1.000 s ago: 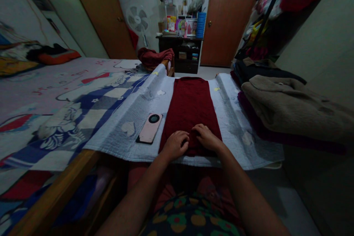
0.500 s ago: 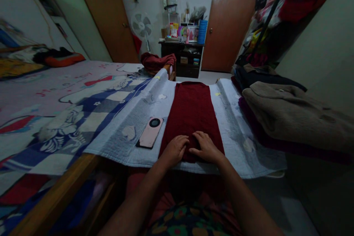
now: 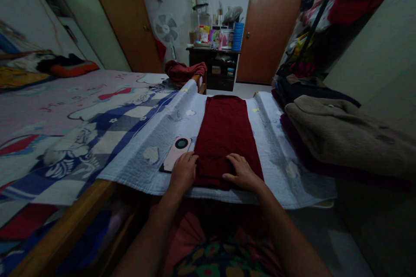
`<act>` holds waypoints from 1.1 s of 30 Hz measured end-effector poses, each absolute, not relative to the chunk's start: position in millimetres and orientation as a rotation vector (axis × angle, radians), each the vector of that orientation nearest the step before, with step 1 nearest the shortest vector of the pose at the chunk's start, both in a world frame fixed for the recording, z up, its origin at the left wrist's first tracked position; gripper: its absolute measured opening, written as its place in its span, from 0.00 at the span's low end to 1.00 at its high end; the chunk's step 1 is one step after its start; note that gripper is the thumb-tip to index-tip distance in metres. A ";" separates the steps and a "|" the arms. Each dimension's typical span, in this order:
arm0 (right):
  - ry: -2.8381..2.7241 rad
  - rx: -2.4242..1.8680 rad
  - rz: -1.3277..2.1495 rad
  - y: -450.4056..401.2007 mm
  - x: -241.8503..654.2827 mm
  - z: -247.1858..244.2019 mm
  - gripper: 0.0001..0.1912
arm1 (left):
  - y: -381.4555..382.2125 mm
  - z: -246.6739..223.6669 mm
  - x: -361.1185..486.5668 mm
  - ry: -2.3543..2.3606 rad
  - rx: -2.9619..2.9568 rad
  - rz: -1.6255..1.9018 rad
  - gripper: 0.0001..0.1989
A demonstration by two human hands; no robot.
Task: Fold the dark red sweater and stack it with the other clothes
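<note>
A: Where's the red cloth (image 3: 225, 127)?
B: Laid flat mid surface (image 3: 274, 169), on its pale cover, running near to far.
A: R hand (image 3: 242, 172)?
B: Palm down on the cloth's near end, grip wide, thumb apart from fingers, nothing clasped.
A: & L hand (image 3: 183, 172)?
B: Fingers bent, at cloth's near-left edge, w/ the phone (image 3: 175, 156) just to its left. Can't tell if that grip's pinching the edge.

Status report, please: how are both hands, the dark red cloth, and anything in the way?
Left hand at cloth's left edge, overlapping phone. Right hand resting on near part. Dark red cloth lying flat, lengthwise.
</note>
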State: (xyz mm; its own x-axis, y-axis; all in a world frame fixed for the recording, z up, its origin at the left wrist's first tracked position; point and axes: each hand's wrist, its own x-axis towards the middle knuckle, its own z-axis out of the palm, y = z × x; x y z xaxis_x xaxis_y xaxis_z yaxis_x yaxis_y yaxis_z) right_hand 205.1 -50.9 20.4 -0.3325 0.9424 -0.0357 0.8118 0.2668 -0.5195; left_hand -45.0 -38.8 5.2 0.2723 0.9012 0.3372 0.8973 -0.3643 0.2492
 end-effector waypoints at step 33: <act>-2.397 -1.530 0.401 -14.6 184.2 60.1 0.12 | -36.0 -0.2 -33.6 1.538 2.502 0.681 0.12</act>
